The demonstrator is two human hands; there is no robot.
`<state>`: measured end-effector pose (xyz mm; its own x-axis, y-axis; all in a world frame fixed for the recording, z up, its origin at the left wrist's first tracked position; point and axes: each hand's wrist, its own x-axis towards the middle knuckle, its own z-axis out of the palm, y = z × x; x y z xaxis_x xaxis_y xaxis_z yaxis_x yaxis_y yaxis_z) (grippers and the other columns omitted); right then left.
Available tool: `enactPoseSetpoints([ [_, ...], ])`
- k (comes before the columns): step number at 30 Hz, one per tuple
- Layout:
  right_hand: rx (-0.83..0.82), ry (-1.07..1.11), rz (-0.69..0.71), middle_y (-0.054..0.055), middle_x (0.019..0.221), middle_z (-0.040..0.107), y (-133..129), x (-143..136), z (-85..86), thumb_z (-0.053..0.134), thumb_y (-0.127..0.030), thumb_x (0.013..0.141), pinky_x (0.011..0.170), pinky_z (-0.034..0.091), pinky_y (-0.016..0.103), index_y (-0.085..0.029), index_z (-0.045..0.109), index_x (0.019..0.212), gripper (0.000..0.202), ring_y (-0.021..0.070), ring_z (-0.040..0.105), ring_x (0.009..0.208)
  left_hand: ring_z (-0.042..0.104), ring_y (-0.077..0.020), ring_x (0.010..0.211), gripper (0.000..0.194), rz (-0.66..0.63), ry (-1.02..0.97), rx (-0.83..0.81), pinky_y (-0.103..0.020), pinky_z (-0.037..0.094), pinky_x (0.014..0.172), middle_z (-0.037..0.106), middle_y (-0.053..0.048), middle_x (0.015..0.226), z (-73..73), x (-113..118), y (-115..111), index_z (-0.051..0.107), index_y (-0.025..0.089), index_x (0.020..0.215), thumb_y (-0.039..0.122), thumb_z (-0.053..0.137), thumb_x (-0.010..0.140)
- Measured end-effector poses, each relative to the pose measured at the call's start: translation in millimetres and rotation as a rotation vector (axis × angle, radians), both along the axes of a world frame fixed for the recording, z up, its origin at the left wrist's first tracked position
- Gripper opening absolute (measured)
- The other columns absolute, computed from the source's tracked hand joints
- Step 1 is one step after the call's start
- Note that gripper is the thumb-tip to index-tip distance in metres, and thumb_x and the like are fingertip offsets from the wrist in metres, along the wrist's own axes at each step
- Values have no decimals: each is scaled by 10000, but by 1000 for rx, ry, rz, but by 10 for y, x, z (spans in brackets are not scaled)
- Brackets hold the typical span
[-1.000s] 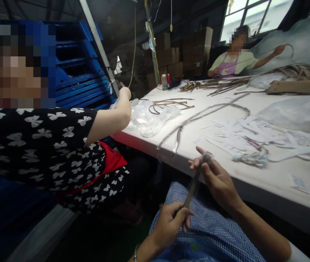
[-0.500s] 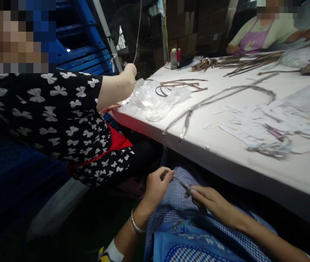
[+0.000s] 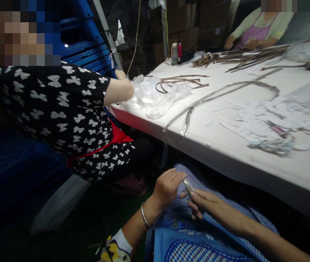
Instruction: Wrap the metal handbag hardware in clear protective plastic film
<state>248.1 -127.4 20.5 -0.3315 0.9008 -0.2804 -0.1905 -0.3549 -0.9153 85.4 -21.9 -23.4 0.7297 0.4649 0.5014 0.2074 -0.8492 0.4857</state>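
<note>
Over my lap, my left hand (image 3: 168,187) has its fingers pressed together at the upper end of a short, shiny wrapped strip (image 3: 188,188). The lower part of this strip lies in my right hand (image 3: 198,203), with the thumb on top and fingers curled beneath. A silver bangle (image 3: 144,215) circles my left wrist. Both hands are above the blue checked apron (image 3: 187,231), just off the table's front edge. The strip's exact nature is too small to tell.
The white table (image 3: 226,153) holds a long plastic-wrapped branch (image 3: 215,94), clear plastic bags (image 3: 155,102), brown branches (image 3: 182,78), paper scraps (image 3: 242,123) and pink-handled scissors (image 3: 276,127). A person in a bow-print top (image 3: 62,116) sits close at left; another person (image 3: 261,31) is across the table.
My left hand has moved right, nearer my right hand, and its fingers now cover the strip's upper end. The neighbour's arm has shifted slightly, and the far person's hands have come lower.
</note>
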Motion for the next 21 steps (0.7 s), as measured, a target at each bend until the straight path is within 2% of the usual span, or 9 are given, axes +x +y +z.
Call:
enactPoseSetpoints([
  [2, 30, 14, -68, -14, 690, 447, 0, 17, 29, 457, -534, 937, 712, 460, 316, -161, 615, 850, 415, 134, 455, 648, 673, -195, 990, 270, -11, -18, -126, -359, 500, 961, 726, -83, 1045, 61, 63, 18, 652, 155, 1121, 238, 459, 952],
  [4, 66, 86, -190, -20, 689, 415, 15, 66, 81, 497, -511, 922, 678, 466, 315, -160, 636, 991, 384, 124, 432, 606, 682, -182, 934, 259, 4, -45, -337, -301, 524, 869, 733, -70, 998, 91, 121, -16, 679, 165, 1069, 252, 462, 958],
  [8, 269, 142, -484, 29, 796, 476, 99, 223, 294, 503, -486, 907, 783, 503, 370, -210, 585, 1243, 442, 179, 531, 725, 687, -169, 824, 307, -12, -70, -687, -267, 506, 802, 737, -52, 853, 54, 182, -188, 724, 153, 893, 317, 473, 961],
  [11, 471, 10, -658, 53, 949, 528, 217, 369, 403, 437, -419, 950, 959, 464, 420, -262, 473, 1364, 444, 201, 575, 865, 677, -170, 816, 347, -65, -57, -826, -272, 490, 807, 732, -54, 824, 73, 177, -360, 728, 144, 840, 337, 466, 962],
  [13, 596, -227, -724, 60, 1004, 566, 300, 466, 359, 430, -372, 966, 1042, 403, 450, -260, 448, 1371, 421, 221, 584, 969, 665, -167, 782, 377, -125, -47, -914, -271, 488, 783, 721, -59, 775, 157, 151, -463, 721, 133, 831, 369, 458, 962],
  [15, 681, -514, -683, 76, 1042, 607, 352, 545, 209, 435, -360, 970, 1065, 375, 453, -238, 497, 1318, 375, 247, 577, 1056, 640, -149, 691, 389, -174, -72, -1023, -260, 486, 729, 687, -49, 680, 291, 110, -524, 705, 121, 853, 409, 463, 954],
  [17, 712, -714, -516, 94, 1057, 633, 347, 578, -6, 420, -361, 975, 1036, 403, 432, -214, 519, 1299, 369, 257, 585, 1066, 590, -119, 585, 381, -155, -140, -1138, -238, 471, 661, 626, -19, 590, 441, 68, -516, 676, 113, 872, 435, 485, 942],
  [19, 725, -774, -310, 112, 1054, 644, 278, 545, -217, 403, -375, 977, 978, 444, 422, -188, 476, 1344, 418, 263, 598, 1035, 532, -92, 513, 365, -85, -216, -1241, -215, 443, 592, 568, 9, 550, 567, 36, -432, 644, 114, 844, 444, 513, 928],
  [21, 701, -767, -149, 114, 999, 654, 167, 457, -352, 418, -409, 966, 907, 473, 407, -175, 515, 1293, 413, 263, 603, 968, 491, -77, 478, 360, -8, -264, -1315, -198, 416, 539, 524, 28, 537, 634, 22, -288, 619, 121, 804, 450, 525, 919],
])
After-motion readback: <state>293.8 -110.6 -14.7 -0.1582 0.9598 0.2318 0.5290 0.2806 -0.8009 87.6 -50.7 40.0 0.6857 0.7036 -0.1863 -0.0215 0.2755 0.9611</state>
